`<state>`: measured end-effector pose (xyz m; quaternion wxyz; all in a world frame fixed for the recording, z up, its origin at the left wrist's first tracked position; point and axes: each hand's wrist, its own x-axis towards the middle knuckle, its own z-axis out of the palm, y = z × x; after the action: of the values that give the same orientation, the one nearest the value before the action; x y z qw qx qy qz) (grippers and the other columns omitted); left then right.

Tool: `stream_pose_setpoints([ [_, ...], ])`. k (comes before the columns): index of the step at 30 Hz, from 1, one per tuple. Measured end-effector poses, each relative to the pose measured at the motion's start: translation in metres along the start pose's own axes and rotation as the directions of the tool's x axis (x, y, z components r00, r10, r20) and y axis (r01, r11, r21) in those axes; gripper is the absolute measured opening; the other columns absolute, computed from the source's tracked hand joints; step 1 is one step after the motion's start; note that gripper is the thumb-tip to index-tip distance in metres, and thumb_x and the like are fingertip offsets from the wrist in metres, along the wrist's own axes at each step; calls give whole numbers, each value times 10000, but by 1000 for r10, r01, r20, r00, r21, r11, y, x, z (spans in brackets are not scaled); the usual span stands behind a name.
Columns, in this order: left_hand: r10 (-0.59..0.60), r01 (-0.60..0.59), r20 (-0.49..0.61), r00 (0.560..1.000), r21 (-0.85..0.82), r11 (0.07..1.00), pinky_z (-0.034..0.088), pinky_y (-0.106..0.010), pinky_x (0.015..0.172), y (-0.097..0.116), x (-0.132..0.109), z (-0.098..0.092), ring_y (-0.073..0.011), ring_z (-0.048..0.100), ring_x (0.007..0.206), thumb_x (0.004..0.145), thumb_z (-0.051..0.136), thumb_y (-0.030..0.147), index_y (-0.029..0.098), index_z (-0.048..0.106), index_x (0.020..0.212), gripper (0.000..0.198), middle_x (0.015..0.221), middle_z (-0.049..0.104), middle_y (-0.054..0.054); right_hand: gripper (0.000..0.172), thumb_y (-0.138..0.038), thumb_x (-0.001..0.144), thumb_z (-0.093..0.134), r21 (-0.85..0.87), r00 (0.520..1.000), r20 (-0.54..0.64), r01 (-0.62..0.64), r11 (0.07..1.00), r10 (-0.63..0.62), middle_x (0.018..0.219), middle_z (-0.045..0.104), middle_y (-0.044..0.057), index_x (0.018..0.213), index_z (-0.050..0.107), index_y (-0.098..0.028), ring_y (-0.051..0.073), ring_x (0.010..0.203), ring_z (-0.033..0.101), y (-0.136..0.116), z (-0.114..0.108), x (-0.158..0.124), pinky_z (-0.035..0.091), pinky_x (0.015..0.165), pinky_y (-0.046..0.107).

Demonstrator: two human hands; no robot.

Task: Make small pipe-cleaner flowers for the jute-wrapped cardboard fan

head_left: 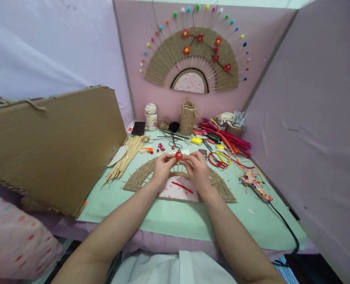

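Observation:
Both hands meet over the middle of the mint-green table, pinching a small red flower (178,154) between them. My left hand (163,167) holds its left side with thumb and fingertips. From the right, my right hand (197,169) grips it the same way. Below the hands lies a twine-wrapped fan (222,185) with thin sticks between its outer band and inner half-circle. That half-circle is covered in pink spotted cloth (175,191), and a short red strip (182,187) rests on it. My wrists cover parts of the fan.
Left are a large cardboard sheet (53,146) and a bundle of wooden sticks (126,159). Behind stand a twine roll (188,118) and a white jar (151,117). Red-handled scissors (218,161), fuzzy stems (228,138) and a corded glue gun (256,185) lie right. A finished fan (163,59) hangs behind.

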<state>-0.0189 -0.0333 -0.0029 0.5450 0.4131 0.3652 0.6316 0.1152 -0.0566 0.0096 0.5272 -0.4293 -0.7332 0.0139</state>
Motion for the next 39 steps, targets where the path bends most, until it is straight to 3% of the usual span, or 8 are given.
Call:
stream_pose_setpoints([
  [12,4,-7,87,996,35,999,518,-322,753,-4,-3,1,-145,639,752,646,705,256,146,625,752,172,781,677,-31,154,-250,896,482,-24,999,54,-7,1000,8,864,560,62,862,619,-188,194,853,513,1,4,-2,440,759,343],
  [17,117,-122,42,992,124,985,515,-315,748,-3,-3,0,-143,636,753,684,667,233,152,619,787,140,792,672,-32,125,-264,877,523,15,999,25,-43,999,43,881,569,55,898,629,-199,192,873,530,0,4,-1,447,779,342],
  [20,290,-281,8,957,267,922,509,-302,747,-5,-1,-2,-142,624,769,706,644,216,156,622,788,104,800,653,-33,121,-264,867,540,63,996,-32,-76,995,78,861,568,47,900,641,-208,183,853,546,-2,4,-2,457,767,333],
  [24,431,-420,76,899,423,803,502,-292,744,-6,-2,-3,-144,616,797,747,605,195,168,634,767,43,835,652,-43,122,-258,864,539,115,991,-53,-115,987,122,852,563,42,880,651,-210,173,814,551,-4,4,-2,464,743,324],
  [28,484,-506,193,854,522,686,503,-280,715,-5,-5,-2,-137,604,781,769,564,145,182,642,772,86,818,650,-33,168,-247,869,525,59,996,-21,-87,994,88,907,544,57,983,644,-218,189,880,535,-1,4,-2,456,788,342],
  [32,492,-542,261,830,582,606,500,-274,711,-5,-7,-2,-131,586,766,762,545,101,184,632,778,121,794,634,-22,155,-237,867,520,-43,998,52,-45,998,47,905,552,63,951,648,-216,208,904,507,1,5,-3,437,805,358],
  [39,489,-533,244,838,564,631,486,-298,730,-6,-6,-3,-157,583,802,759,548,109,194,639,767,125,819,628,-36,112,-242,850,533,15,988,50,-149,989,148,894,554,57,896,623,-194,198,889,524,1,5,-3,434,799,347],
])
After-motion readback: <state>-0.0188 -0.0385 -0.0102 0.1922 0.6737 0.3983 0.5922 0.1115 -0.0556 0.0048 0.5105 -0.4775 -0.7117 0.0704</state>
